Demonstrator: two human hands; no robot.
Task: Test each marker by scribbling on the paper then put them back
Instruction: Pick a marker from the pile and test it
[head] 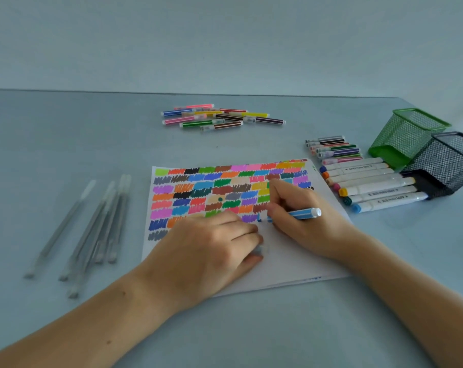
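Observation:
A white paper (291, 258) covered in rows of coloured scribbles lies in front of me. My right hand (299, 216) grips a light blue marker (303, 213), its tip down on the paper beside a fresh blue mark. My left hand (211, 245) rests on the paper, fingers curled round a small translucent cap (260, 250). Several thin markers (219, 116) lie in a loose pile at the back. More thin markers (333, 150) and thick white markers (371, 184) lie in a row to the right.
A green mesh holder (408, 136) and a black mesh holder (448, 166) lie tipped on their sides at the far right. Several grey pens (97, 224) lie on the table to the left of the paper.

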